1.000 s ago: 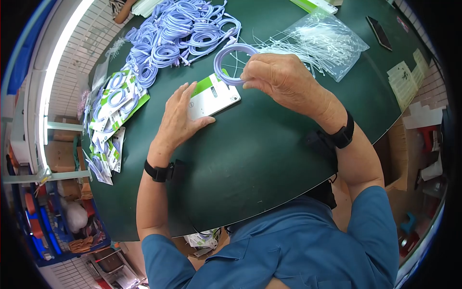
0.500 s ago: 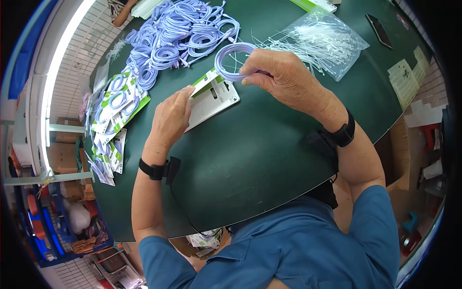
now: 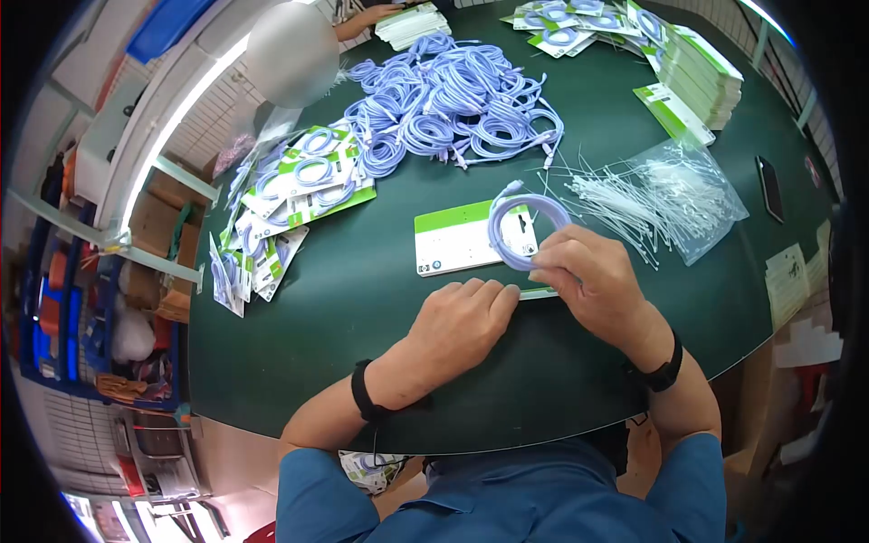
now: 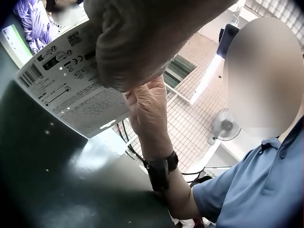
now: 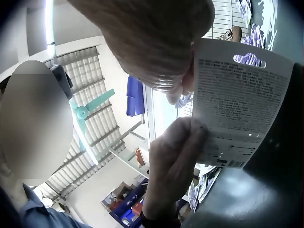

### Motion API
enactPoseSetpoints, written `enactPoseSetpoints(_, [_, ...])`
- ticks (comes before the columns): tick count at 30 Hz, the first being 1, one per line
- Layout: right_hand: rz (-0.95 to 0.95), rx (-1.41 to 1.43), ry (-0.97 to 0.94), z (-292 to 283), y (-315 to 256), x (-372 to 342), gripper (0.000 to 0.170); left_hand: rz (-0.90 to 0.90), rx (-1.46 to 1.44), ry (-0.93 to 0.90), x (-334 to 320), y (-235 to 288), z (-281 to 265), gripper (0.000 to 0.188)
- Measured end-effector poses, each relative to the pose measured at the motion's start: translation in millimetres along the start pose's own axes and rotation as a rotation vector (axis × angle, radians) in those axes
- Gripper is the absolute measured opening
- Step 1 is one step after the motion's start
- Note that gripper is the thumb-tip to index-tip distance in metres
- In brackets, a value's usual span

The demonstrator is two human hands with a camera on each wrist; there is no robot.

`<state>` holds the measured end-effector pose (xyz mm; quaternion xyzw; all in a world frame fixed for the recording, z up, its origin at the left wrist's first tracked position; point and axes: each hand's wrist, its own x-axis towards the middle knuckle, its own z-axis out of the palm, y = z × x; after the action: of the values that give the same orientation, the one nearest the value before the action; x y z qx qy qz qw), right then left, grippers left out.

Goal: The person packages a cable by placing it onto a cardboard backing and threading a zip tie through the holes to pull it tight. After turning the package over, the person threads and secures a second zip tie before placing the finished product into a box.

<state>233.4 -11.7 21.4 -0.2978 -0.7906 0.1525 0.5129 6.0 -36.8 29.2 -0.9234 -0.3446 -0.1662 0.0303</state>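
Seen from the head, a person's right hand [image 3: 597, 281] pinches a coiled lilac cable [image 3: 495, 233] by its near side over a dark green table [image 3: 317, 376], the loop overlapping the right end of a flat card [image 3: 453, 253]. Just below, the left hand [image 3: 460, 330] grips a second card [image 3: 539, 293], only its narrow edge showing. Beyond lies a heap of lilac cables [image 3: 444, 100]; white ties [image 3: 620, 204] spread to the right.

From the left wrist, the second card shows its printed back, barcode in one corner. The left hand covers its own fingertips; where they press cannot be told here.

From the right wrist, the left thumb and fingers pinch the second card along one long edge, away from its hanging slot [image 5: 249, 60]. The right fingers are near that edge; whether they touch it cannot be told.

Good handling here likely means a light edge pinch that keeps the card flat and unbowed, and a firmer one on the coil so its turns stay together, the connector [image 3: 512, 187] clear of the card.
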Motion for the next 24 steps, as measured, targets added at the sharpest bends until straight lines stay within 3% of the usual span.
enactPoseSetpoints(3, [0.001, -0.096, -0.074, 7.7, 1.7, -2.9, 0.02, -0.038, -0.027, -0.041, 2.3, -4.9, 9.9, 0.017])
enactPoseSetpoints(7, [0.039, -0.098, -0.027, 13.1, 6.9, -4.5, 0.022, -0.055, -0.08, 0.019, 6.3, -14.8, 12.8, 0.02])
enactPoseSetpoints(10, [0.07, -0.053, 0.056, 16.6, 10.3, -6.0, 0.023, 0.072, -0.133, 0.51, 11.1, -11.4, 5.2, 0.023])
enactPoseSetpoints(11, [0.072, -0.053, 0.056, 16.6, 10.5, -6.7, 0.023, 0.072, -0.135, 0.508, 5.8, -4.4, 1.8, 0.023])
enactPoseSetpoints(14, [-0.039, -0.082, 0.073, 17.0, 11.8, -6.5, 0.024, -0.324, -0.777, 0.199, -28.7, 26.0, -9.1, 0.033])
enactPoseSetpoints(15, [-0.036, -0.083, 0.068, 18.4, 12.0, -5.5, 0.024, -0.328, -0.782, 0.199, -31.3, 24.6, -6.9, 0.033])
enactPoseSetpoints(18, [-0.187, -0.032, 0.054, 24.1, 7.8, -7.7, 0.024, -0.953, -2.099, 0.059, -40.0, 26.7, 15.5, 0.04])
enactPoseSetpoints(19, [-0.161, -0.045, 0.033, 23.7, 7.1, -8.0, 0.024, -0.962, -2.13, 0.044, -37.7, 26.3, 14.0, 0.04])
enactPoseSetpoints(21, [-0.328, -0.059, -0.004, 24.8, 4.8, -11.1, 0.027, -1.128, -2.312, 0.087, -35.0, 19.7, 5.7, 0.039])
enactPoseSetpoints(24, [-0.336, -0.072, -0.044, 22.0, -2.6, -13.4, 0.028, -1.112, -2.3, 0.095, -45.1, 19.5, 21.6, 0.036])
